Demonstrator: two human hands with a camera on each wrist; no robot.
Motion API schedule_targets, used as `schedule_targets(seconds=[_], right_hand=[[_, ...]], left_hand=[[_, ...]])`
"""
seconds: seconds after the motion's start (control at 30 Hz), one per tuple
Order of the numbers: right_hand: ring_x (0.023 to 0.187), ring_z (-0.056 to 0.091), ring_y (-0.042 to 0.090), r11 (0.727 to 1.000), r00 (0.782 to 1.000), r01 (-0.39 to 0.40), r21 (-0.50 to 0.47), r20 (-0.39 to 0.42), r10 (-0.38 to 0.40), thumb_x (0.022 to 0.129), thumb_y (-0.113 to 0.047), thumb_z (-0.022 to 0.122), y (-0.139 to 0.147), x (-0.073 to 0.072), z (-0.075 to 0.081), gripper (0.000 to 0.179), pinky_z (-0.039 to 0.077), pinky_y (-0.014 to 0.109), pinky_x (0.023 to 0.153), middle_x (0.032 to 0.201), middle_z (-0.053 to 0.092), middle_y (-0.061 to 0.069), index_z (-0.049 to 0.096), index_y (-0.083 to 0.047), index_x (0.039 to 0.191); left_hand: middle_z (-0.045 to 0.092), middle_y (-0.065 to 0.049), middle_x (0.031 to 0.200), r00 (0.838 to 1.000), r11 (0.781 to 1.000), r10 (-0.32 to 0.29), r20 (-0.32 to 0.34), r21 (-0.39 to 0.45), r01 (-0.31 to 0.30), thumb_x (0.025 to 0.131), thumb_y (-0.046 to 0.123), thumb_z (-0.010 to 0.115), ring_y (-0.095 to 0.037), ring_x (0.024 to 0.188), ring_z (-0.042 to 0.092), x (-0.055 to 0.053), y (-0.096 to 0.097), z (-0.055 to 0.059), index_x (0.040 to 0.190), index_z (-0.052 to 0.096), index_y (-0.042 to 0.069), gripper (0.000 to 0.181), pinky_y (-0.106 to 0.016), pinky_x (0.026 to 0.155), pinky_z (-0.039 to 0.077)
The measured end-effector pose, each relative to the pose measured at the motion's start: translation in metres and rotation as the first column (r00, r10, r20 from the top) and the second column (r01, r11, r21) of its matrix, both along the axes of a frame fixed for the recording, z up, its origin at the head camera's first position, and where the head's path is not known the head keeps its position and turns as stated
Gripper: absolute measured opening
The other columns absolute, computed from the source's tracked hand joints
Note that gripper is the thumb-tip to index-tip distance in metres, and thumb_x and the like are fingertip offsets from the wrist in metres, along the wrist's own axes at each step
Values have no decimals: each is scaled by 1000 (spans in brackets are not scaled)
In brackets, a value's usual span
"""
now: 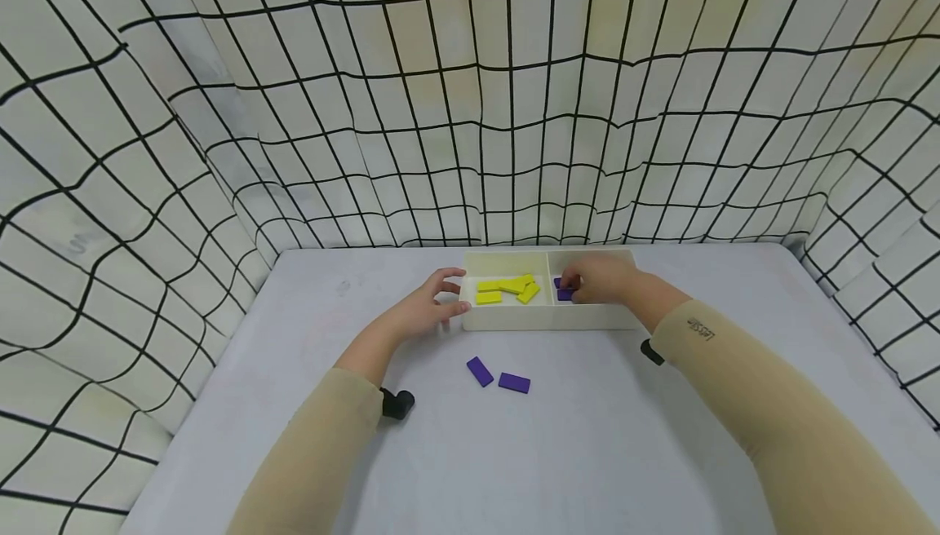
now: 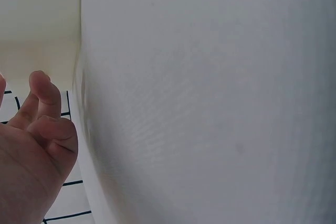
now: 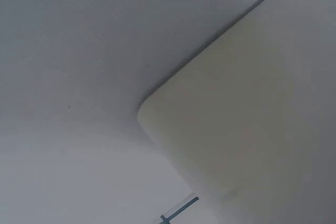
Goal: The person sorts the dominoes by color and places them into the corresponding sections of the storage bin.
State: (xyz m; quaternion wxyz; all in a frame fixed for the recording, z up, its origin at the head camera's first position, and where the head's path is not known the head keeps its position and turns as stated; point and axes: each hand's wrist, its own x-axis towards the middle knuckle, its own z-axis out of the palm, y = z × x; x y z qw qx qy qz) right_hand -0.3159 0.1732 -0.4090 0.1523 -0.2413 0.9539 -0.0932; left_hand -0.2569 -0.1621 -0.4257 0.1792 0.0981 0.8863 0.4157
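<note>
A long white two-part box (image 1: pixel 551 319) stands on the white table. Its left compartment holds several yellow blocks (image 1: pixel 488 298), and purple blocks (image 1: pixel 564 294) show in the right one. My left hand (image 1: pixel 422 302) is at the box's left end, thumb near the front corner and fingers spread along the end wall. In the left wrist view its fingers (image 2: pixel 46 95) are loosely bent beside the pale box wall. Reaching into the right compartment, my right hand (image 1: pixel 605 278) has its fingers curled down at a purple block, and its knuckles hide part of that compartment.
In front of the box, two purple blocks (image 1: pixel 481 372) lie flat on the table (image 1: pixel 587 437). White walls with a black grid net (image 1: pixel 507 111) rise behind and at both sides. The right wrist view shows the box's outer corner (image 3: pixel 210 108) above the table.
</note>
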Motion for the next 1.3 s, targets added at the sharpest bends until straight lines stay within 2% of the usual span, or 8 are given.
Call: schedule_targets(seconds=[0.17, 0.47, 0.93, 1.13, 1.3], right_hand=[[100, 57, 21, 999, 1000, -17, -28, -11, 17, 92, -18, 71, 4, 1, 6, 21, 44, 46, 95, 103, 66, -2, 73, -19, 113], [103, 58, 23, 997, 1000, 3, -78, -22, -5, 92, -23, 72, 11, 7, 17, 20, 45, 46, 96, 105, 68, -2, 73, -20, 112], [90, 58, 19, 984, 996, -17, -177, -86, 1, 92, -23, 73, 27, 34, 35, 25, 51, 38, 81, 101, 67, -5, 73, -17, 116], [92, 58, 18, 978, 997, -5, -209, -75, -11, 92, -24, 72, 28, 46, 40, 25, 51, 37, 81, 102, 68, -5, 73, -18, 117], [94, 60, 19, 977, 998, -28, -213, -68, 13, 92, -25, 73, 23, 57, 40, 26, 52, 38, 84, 108, 68, -3, 73, -18, 117]], left_hand=[[44, -5, 146, 1000, 1000, 2, 2, -2, -2, 97, 38, 64, -23, 87, 61, 0, 0, 0, 151, 24, 36, 67, -44, 92, 40], [44, -5, 146, 1000, 1000, -4, 3, -5, 4, 95, 44, 65, -23, 87, 61, 0, -1, 1, 151, 25, 37, 70, -44, 92, 40], [43, -6, 147, 1000, 1000, -3, 10, -3, 3, 95, 43, 65, -23, 87, 61, 1, 0, 3, 151, 24, 37, 69, -44, 92, 40], [43, -7, 147, 1000, 1000, -2, 12, -5, 3, 96, 42, 64, -23, 88, 61, 2, 0, 3, 151, 24, 36, 69, -46, 92, 40], [43, -8, 148, 1000, 1000, -4, 13, -5, 4, 96, 43, 64, -23, 89, 60, 3, 0, 4, 152, 24, 35, 69, -48, 95, 38]])
